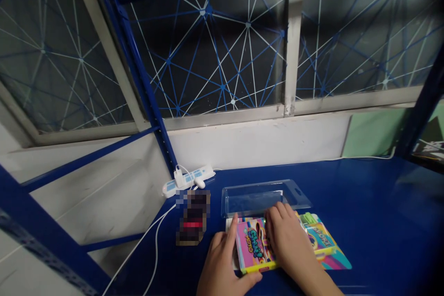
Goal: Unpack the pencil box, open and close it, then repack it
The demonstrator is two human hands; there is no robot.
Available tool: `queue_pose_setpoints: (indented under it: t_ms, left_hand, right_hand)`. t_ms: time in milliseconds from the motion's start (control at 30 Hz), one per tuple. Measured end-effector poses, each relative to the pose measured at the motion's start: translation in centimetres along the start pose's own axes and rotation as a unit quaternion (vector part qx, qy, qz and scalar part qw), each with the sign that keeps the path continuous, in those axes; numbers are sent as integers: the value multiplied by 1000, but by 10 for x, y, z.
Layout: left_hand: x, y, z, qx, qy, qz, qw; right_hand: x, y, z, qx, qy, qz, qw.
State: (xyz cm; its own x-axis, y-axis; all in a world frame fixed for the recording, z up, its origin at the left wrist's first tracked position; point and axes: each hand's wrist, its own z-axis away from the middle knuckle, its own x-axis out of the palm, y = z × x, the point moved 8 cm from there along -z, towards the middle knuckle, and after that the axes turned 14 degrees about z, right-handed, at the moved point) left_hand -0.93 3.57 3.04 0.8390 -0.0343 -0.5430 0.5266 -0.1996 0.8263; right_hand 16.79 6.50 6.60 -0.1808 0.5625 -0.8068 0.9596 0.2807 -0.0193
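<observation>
Both my hands are at the front of the blue bench, on a pink and yellow printed card package (pixel 255 249). My left hand (pixel 222 261) grips its left edge, with the thumb on top and fingers curling under the front. My right hand (pixel 286 238) presses over its right side, fingers curved on the print. Just behind sits a transparent plastic blister tray (pixel 258 199), apart from my fingers. A second printed card (pixel 329 249) lies partly under the package, at the right, with a green piece (pixel 308 218) near its top edge.
The blue bench top (pixel 378 203) stretches to the right. A white power strip (pixel 187 180) with plugs stands at the back left, and white cables (pixel 152 236) run toward the front. A pixelated dark object (pixel 193 217) lies left of my hands. Blue shelf frames rise overhead.
</observation>
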Motion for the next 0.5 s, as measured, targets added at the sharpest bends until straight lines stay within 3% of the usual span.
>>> queue_pose_setpoints:
  t_ms: [133, 233, 400, 500]
  left_hand:
    - [1, -9, -2, -54, 13, 7, 998]
    - [3, -19, -4, -49, 13, 15, 999]
    - [1, -25, -2, 80, 0, 16, 997]
    - [-5, -13, 5, 181, -51, 34, 982]
  right_hand:
    - [-9, -2, -1, 0, 52, -8, 999]
    - [-21, -3, 6, -2, 101, -18, 995]
    - [-63, -2, 38, -66, 235, -42, 969]
    - [-83, 7, 56, -106, 262, -46, 958]
